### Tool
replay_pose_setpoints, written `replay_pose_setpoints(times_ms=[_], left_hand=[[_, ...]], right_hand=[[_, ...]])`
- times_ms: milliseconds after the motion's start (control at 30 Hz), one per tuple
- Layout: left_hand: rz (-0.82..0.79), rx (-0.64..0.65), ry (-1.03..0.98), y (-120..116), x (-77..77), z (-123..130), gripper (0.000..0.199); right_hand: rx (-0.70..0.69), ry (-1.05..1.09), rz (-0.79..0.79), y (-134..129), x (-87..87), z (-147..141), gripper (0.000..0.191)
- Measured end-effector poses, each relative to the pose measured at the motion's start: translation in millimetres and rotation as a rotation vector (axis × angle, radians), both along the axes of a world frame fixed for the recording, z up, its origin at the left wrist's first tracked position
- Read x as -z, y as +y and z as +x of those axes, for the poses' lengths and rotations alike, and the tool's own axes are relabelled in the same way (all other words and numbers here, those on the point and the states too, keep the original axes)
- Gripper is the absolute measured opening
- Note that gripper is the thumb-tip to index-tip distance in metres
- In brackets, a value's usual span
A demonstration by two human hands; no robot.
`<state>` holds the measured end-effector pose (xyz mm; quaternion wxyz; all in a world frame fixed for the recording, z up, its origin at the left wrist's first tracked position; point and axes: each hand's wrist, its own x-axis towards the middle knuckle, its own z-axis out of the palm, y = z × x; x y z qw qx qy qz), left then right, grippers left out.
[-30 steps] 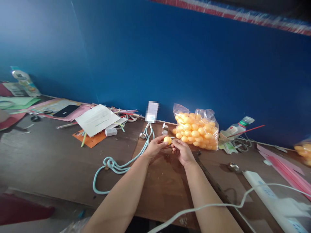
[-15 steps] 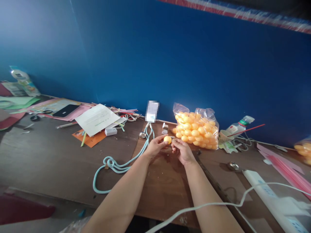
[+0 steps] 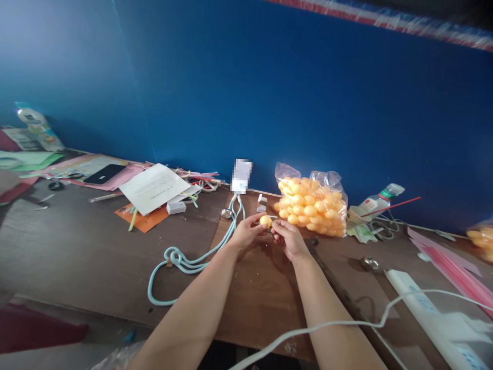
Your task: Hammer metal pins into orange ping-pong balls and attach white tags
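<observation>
Head view. Reference item: the clear plastic bag of orange balls [image 3: 311, 206], standing on the worktop [image 3: 96, 241] against the blue wall [image 3: 215, 87].

The single orange ball [image 3: 265, 221] is located forward-left of the bag, toward the wearer. The left hand [image 3: 246, 233] grips it between thumb and fingers. The right hand [image 3: 290, 240] is positioned in front of the bag's left part, with thumb and forefinger drawn together in a pinch at the ball's right side — any part between these fingertips is too small to identify.

Left of the bag, in order of increasing separation: a small white box [image 3: 262, 203], just beside it; a light-blue cord [image 3: 185, 265], laid in loops and joined to a blurred card [image 3: 241, 174]; a white paper sheet [image 3: 154, 189], partly covering an orange sheet [image 3: 152, 221]; and a black phone [image 3: 105, 174], well apart.

Right of the bag: a green-capped bottle [image 3: 386, 195], tilted, near it. Right of the bag and closer to the wearer: a white power strip [image 3: 412, 294].
</observation>
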<state>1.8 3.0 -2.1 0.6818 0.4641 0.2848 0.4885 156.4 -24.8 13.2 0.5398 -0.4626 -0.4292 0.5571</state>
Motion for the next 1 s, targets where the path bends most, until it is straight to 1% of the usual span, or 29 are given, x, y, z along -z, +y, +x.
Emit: replay_pose_setpoints(times_ms=[467, 767, 1000], left_hand=[[0.008, 0.024, -0.017, -0.2, 0.4, 0.0, 0.059], [0.006, 0.023, -0.018, -0.2, 2.4, 0.9, 0.058], [-0.008, 0.013, -0.023, -0.8, 3.0, 1.3, 0.057]], right_hand=[[-0.009, 0.055, -0.026, -1.0, -1.3, -1.1, 0.029], [-0.023, 0.042, -0.023, 2.5, 5.1, 3.4, 0.029], [-0.022, 0.029, -0.024, 3.6, 6.1, 4.6, 0.029]])
